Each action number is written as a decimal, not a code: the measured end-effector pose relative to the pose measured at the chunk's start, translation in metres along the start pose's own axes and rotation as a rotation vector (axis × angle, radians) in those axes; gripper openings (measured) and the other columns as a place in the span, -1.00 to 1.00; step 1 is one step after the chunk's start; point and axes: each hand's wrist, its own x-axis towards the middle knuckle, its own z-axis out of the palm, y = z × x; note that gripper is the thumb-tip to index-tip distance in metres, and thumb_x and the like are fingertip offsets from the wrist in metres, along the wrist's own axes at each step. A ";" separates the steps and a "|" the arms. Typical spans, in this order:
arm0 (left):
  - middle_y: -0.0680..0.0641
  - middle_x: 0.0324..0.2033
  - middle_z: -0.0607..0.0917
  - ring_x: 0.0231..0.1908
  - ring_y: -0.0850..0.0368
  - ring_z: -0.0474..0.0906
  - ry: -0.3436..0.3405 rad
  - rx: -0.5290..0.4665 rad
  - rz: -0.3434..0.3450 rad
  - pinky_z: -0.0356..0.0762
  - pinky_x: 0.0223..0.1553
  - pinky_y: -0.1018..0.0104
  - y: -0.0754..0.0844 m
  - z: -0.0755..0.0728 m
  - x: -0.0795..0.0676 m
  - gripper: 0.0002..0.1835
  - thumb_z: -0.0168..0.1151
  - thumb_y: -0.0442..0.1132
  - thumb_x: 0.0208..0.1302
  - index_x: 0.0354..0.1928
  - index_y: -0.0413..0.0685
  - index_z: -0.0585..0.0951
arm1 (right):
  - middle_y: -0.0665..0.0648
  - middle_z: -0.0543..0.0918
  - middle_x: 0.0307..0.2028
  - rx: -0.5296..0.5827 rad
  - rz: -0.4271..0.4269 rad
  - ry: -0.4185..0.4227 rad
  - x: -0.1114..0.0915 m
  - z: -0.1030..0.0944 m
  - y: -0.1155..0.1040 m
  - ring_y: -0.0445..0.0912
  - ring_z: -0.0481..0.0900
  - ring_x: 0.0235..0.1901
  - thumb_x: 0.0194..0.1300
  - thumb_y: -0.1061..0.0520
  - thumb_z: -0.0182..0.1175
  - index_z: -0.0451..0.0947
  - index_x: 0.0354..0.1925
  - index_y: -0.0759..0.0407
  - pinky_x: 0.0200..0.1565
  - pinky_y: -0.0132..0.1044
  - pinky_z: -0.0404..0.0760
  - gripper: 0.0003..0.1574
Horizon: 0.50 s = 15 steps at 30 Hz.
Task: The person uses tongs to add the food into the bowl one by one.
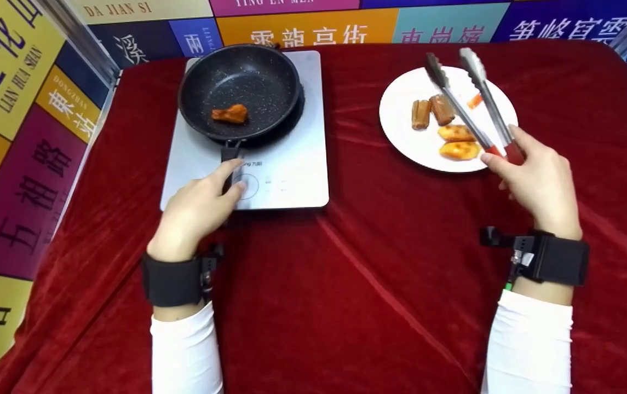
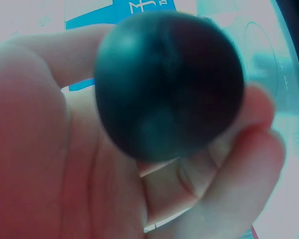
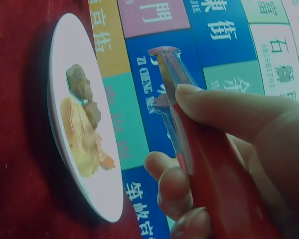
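Note:
My left hand (image 1: 195, 208) grips the black handle of a speckled frying pan (image 1: 258, 82), which sits on a silver induction cooker (image 1: 297, 175). The handle's rounded end (image 2: 169, 84) fills the left wrist view. One browned chicken drumstick (image 1: 230, 114) lies in the pan. In my right hand (image 1: 543, 175) are metal tongs (image 1: 488, 101) with red grips, their arms spread apart over a white plate (image 1: 401, 145). Beneath them on the plate lie two brown sausage-like pieces (image 1: 420, 114), two golden slices (image 1: 460, 150) and a small orange piece (image 1: 475, 100). Nothing is between the tongs' tips.
A dark red cloth (image 1: 346, 284) covers the table. Colourful panels with printed characters (image 1: 313, 30) stand along the back and left side. Black straps with cameras (image 1: 559, 260) sit on both wrists.

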 end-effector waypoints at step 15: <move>-0.14 0.11 0.44 0.02 -0.17 0.40 -0.009 -0.003 0.001 0.28 -0.06 -0.10 0.000 0.000 0.001 -0.48 -0.16 0.16 0.27 0.28 0.40 0.20 | 0.14 0.58 -0.59 0.020 0.060 -0.026 -0.002 -0.004 0.013 -0.09 0.55 -0.71 0.05 -0.30 0.16 0.25 0.23 -0.28 -0.69 -0.35 0.45 -0.24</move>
